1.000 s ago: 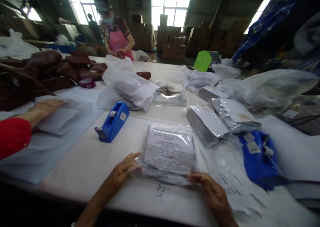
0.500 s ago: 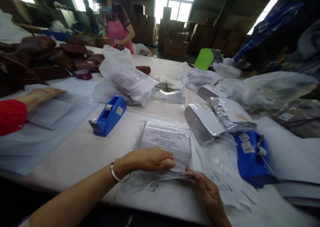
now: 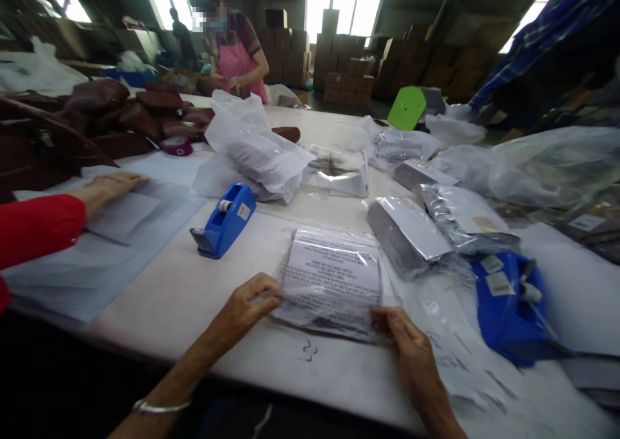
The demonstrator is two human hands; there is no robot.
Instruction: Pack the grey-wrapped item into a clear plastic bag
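A clear plastic bag (image 3: 332, 281) with printed warning text lies on the white table (image 3: 159, 297) in front of me. My left hand (image 3: 245, 306) pinches the bag's near left corner, fingers curled. The near right corner is gripped by my right hand (image 3: 404, 342). A blue tape dispenser (image 3: 225, 219) stands to the left of the bag, apart from my hands.
A person's hand (image 3: 109, 184) in a red sleeve rests on white paper sheets (image 3: 97, 252) at left. Bagged packs (image 3: 411, 232) and a second blue dispenser (image 3: 508, 303) lie at right. Brown leather pieces (image 3: 97, 116) pile at far left. A person in a pink apron (image 3: 237, 58) stands at the table's far end.
My left hand moved from across the bag's front edge back to its left corner. The bag now lies flat and smoothed between both hands.
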